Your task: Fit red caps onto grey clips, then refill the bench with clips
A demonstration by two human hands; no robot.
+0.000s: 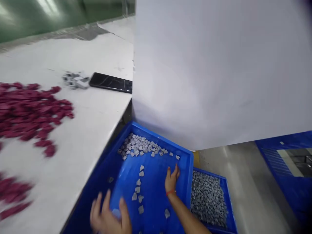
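Observation:
My left hand (110,216) is blurred, fingers spread, above the near left side of a blue tray (156,172); nothing shows in its grasp. Farther into the tray my right hand (172,180) stretches forward with a red band at the wrist, its visible fingers apart and no piece between them. Just past its fingertips lies one small grey piece (177,157). A pile of small light-grey pieces (140,145) fills the tray's far left corner. Several similar pieces (138,190) form a loose line down the middle, and a single one (167,213) sits beside my right forearm.
On the white table (97,130) at left are dark red pieces (31,110), a black phone (110,83) and a grey-white cluster of parts (76,80). A large white panel (219,71) stands behind the tray. Another blue bin (226,198) of dark grey pieces (208,198) is at right.

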